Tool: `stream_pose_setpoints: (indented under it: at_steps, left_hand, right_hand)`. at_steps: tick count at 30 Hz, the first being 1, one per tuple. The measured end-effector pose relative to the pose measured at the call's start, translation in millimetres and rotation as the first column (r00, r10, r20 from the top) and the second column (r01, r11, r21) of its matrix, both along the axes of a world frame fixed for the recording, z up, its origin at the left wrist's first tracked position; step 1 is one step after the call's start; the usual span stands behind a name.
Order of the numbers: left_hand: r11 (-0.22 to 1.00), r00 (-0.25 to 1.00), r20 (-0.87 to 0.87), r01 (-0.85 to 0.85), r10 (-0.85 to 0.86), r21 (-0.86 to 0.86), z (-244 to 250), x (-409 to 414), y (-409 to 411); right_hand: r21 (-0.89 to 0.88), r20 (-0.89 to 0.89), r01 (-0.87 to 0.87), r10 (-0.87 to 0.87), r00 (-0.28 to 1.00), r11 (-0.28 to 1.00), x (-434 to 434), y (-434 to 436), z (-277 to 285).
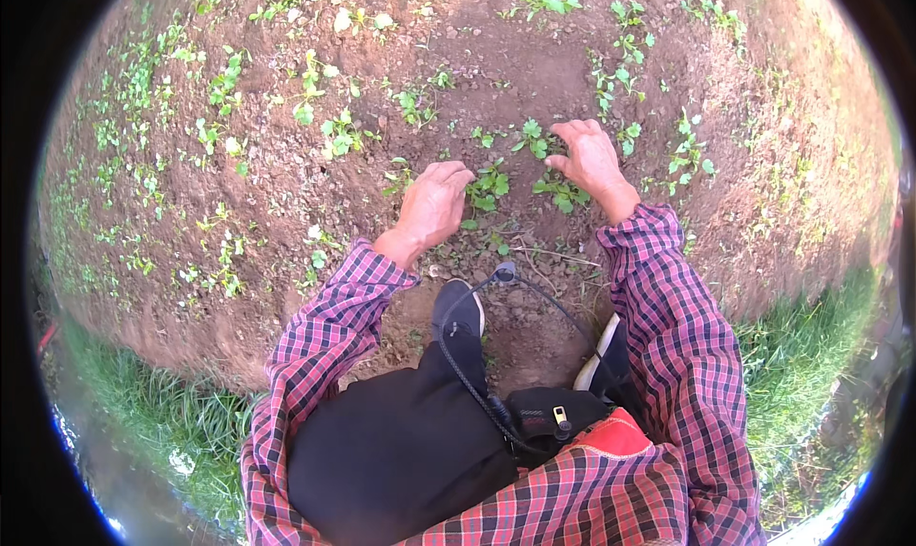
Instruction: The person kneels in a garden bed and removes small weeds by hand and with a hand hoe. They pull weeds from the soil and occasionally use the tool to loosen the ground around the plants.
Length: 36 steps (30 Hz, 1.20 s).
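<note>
My left hand (pixel 434 201) is low over the soil, back upward, fingertips beside a small leafy green seedling (pixel 489 185). Its fingers point down and are partly hidden, so whether they pinch anything cannot be told. To the right, my right hand (pixel 592 161) has its thumb apart from its fingers, with nothing seen between them. Just left of those fingertips grows a lobed-leaf seedling (pixel 532 138). Another seedling (pixel 562 193) stands below the right hand, near the wrist.
Brown soil (pixel 551 67) bears scattered rows of seedlings (pixel 227 81). Dry stems (pixel 557 255) lie before my dark shoes (pixel 458 310). A looped dark cord (pixel 447 338) hangs over my legs. Grass (pixel 172 403) edges the bed at both lower sides.
</note>
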<state>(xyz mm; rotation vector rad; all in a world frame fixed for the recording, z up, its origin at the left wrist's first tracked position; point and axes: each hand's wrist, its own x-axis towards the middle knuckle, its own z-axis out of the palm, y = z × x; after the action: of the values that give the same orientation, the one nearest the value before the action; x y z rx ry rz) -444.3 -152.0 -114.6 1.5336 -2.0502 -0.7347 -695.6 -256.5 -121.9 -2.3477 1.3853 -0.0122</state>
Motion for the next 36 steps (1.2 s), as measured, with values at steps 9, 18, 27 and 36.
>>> stream_pose_setpoints:
  at_steps: [9, 18, 27, 36]
  left_hand:
    - [0.923, 0.969, -0.247, 0.091, 0.004, 0.373, 16.3, -15.7, 83.3]
    - [0.784, 0.837, -0.520, 0.433, -0.168, 0.445, 11.4, -48.5, 130.6]
    - [0.834, 0.876, -0.458, 0.363, -0.152, 0.417, 1.5, -49.5, 142.2]
    - [0.822, 0.888, -0.427, 0.366, -0.170, 0.436, -6.2, -47.9, 144.9]
  right_hand:
    - [0.100, -0.119, -0.057, 0.069, 0.990, 0.993, 4.1, 7.5, -7.1]
    - [0.079, -0.124, -0.147, 0.156, 0.980, 0.986, -1.0, -3.3, -27.1]
    - [0.085, -0.195, -0.265, 0.277, 0.941, 0.960, 7.8, -8.7, -24.6]
    - [0.299, 0.069, 0.228, -0.260, 0.963, 0.927, -2.8, -22.0, 7.5]
